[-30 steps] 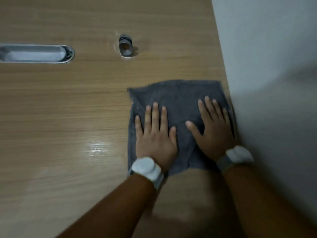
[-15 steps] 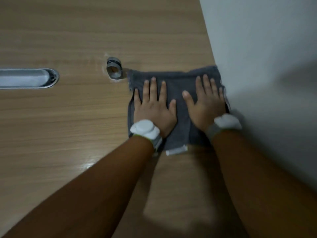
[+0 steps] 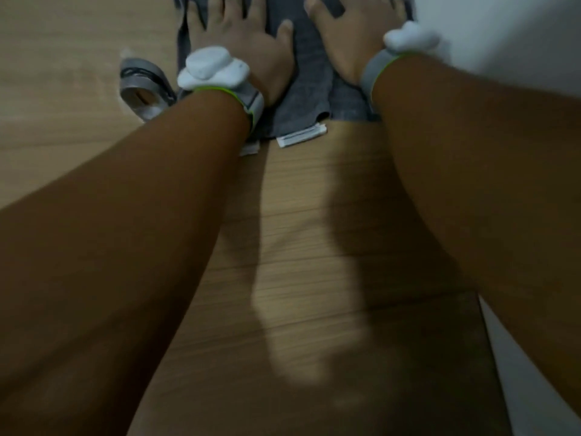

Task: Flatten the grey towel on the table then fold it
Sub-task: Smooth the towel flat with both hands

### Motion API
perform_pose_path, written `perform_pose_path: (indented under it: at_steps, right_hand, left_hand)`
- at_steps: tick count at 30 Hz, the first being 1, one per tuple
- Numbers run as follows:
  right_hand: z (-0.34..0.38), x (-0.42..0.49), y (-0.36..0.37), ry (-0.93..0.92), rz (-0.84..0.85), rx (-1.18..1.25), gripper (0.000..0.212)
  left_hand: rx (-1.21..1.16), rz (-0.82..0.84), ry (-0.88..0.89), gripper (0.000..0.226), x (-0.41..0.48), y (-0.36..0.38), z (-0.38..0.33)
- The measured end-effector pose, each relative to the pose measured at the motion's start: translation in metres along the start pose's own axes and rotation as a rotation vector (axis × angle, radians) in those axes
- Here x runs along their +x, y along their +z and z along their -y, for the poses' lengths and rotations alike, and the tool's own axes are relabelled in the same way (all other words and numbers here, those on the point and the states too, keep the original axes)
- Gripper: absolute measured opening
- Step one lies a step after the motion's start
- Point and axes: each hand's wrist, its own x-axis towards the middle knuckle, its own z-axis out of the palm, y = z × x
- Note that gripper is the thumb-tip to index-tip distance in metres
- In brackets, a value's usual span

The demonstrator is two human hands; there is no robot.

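Now left hand (image 3: 251,36) and right hand (image 3: 352,36) press grey towel (image 3: 311,77) flat

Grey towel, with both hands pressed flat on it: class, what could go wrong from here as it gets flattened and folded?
1. The grey towel lies close to the wall by the right hand; that edge may bunch up.
2. The metal ring sits beside the towel's left edge, near the left hand; cloth could snag there.
3. A ridge between the hands may get pressed in.
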Motion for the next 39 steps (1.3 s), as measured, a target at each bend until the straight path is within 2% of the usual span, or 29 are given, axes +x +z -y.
perform_pose_path:
  at_steps: [2,7,12,20,24,29,34,39]
  right_hand:
    - [0.002,-0.002,0.001,0.000,0.000,0.005,0.080]
    - [-0.002,-0.040,0.000,0.106,0.064,-0.003,0.088]
    - [0.002,-0.140,-0.004,0.101,0.043,-0.027,0.084]
    - [0.026,-0.307,-0.030,0.110,0.177,-0.109,0.079]
    - [0.023,-0.356,-0.038,0.090,0.214,-0.104,0.076]
    - [0.010,-0.303,-0.035,0.117,0.223,-0.077,0.085]
    - [-0.006,-0.169,-0.021,0.092,0.114,-0.065,0.087]
    - [-0.017,-0.049,0.001,0.098,0.107,-0.053,0.098]
  left_hand:
    - [0.017,-0.007,-0.016,0.072,-0.005,-0.004,-0.002]
    - [-0.061,0.104,0.002,0.070,-0.042,-0.021,-0.015]
    - [-0.105,0.148,0.057,0.069,-0.136,-0.025,-0.017]
    - [-0.084,0.177,0.093,0.067,-0.291,-0.038,-0.006]
    - [-0.085,0.212,0.127,0.070,-0.331,-0.039,-0.007]
    - [-0.083,0.213,0.091,0.073,-0.282,-0.039,-0.016]
    - [-0.091,0.200,0.027,0.074,-0.160,-0.035,-0.028]
    - [-0.085,0.199,0.006,0.074,-0.058,-0.024,-0.022]
